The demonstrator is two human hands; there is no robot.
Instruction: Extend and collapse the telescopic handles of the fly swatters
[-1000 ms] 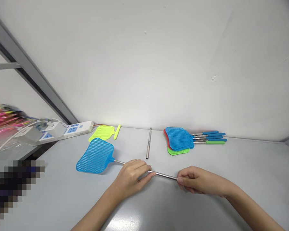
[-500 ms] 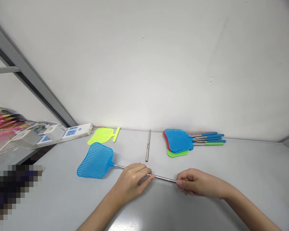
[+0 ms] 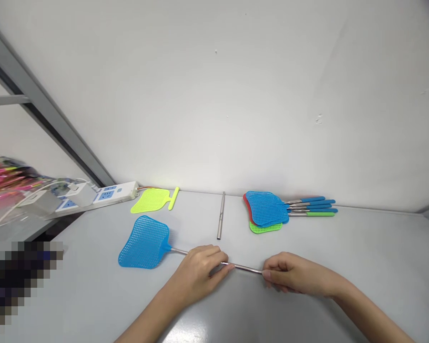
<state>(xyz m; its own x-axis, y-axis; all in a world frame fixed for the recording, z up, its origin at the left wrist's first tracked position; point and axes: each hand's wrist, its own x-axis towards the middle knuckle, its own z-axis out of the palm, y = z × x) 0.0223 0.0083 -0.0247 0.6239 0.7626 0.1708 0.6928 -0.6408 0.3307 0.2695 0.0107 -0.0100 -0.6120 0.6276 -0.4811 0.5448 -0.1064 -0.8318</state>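
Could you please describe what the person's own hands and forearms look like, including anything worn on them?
The left hand and the right hand are both bare, without gloves. The visible parts of the forearms are uncovered by sleeves, and no ring, watch or bracelet shows.

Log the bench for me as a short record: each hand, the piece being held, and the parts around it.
Left hand: grips the silver metal rod of the blue plastic mesh flyswatter
Right hand: pinches the same rod farther right
Rod's right end: hidden by right hand
Loose part: silver metal tube, beyond the hands
Right rear: overlapping pile of flyswatters, blue, red and green heads
Left rear: yellow-green plastic mesh piece, near white power strip
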